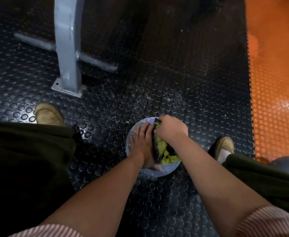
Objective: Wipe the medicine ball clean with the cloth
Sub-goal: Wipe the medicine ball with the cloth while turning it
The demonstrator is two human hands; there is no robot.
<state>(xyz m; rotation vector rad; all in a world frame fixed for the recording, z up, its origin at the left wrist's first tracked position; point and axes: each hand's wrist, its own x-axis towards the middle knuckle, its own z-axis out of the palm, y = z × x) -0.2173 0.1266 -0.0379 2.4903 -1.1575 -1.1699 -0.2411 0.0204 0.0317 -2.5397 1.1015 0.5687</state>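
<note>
A grey-blue medicine ball (159,170) sits on the dark studded floor between my feet. My left hand (142,139) lies flat on its left side with straight fingers. My right hand (170,128) grips a yellow-green and black cloth (164,152) on top of the ball. The cloth drapes down the ball's near side, and most of the ball is hidden under my hands and the cloth.
A grey metal post (68,48) with a bolted base plate and cross bars stands at the upper left. An orange studded mat (277,82) runs along the right. My shoes (49,115) flank the ball. Another grey ball (287,162) shows at the right edge.
</note>
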